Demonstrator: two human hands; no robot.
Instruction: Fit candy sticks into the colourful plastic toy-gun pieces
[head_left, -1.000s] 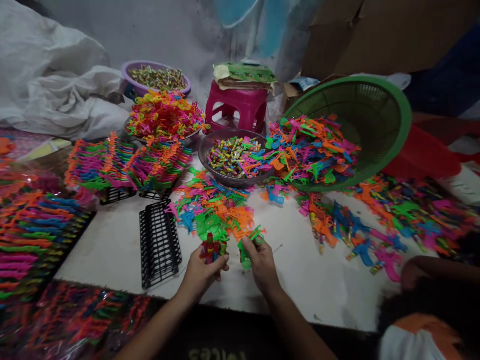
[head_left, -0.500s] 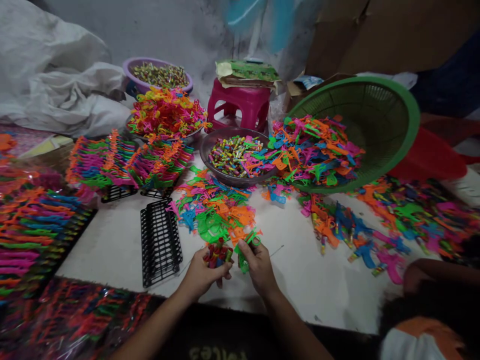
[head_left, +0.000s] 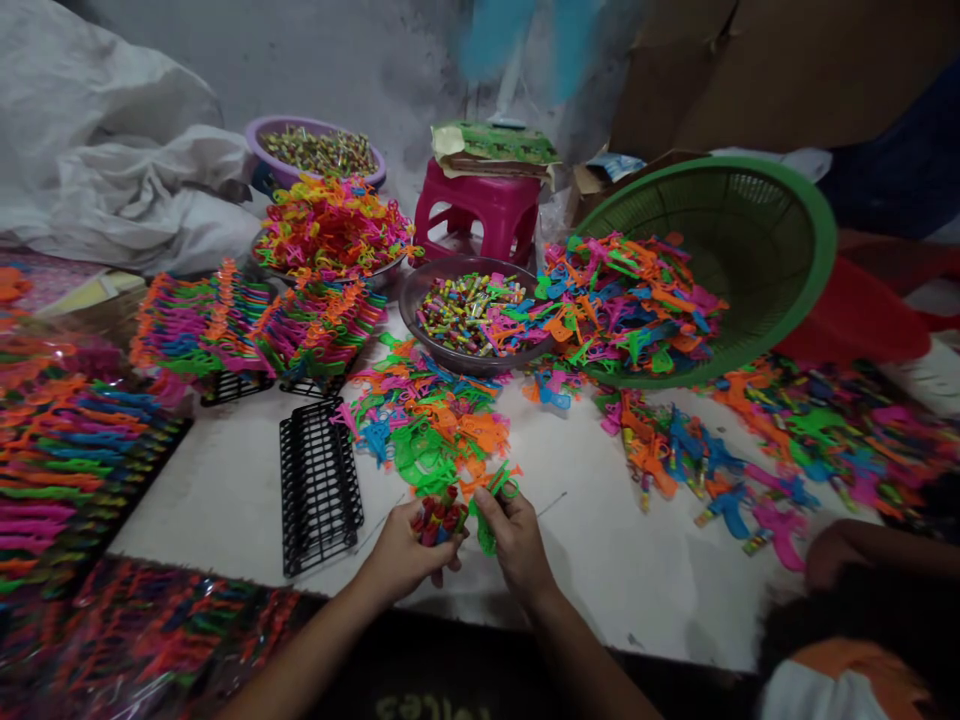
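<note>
Left hand [head_left: 409, 550] now closer to right hand [head_left: 521, 545], tubes [head_left: 438, 522] leaning nearer green toy [head_left: 486, 534]

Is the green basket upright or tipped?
Tipped: the green basket leans with its mouth toward the camera, and colourful plastic pieces heap out over its rim.

This was a workshop: multicoloured plastic pieces [head_left: 442, 425] lay heaped at centre, with a black lattice rack [head_left: 319, 490] centre-left and a round green plastic basket [head_left: 823, 245] right.

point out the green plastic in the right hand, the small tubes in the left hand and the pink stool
Green plastic [head_left: 487, 538]: head view, lower hanging part
Small tubes [head_left: 437, 522]: head view, middle of the bunch
Pink stool [head_left: 484, 192]: head view, front just below the seat
</note>
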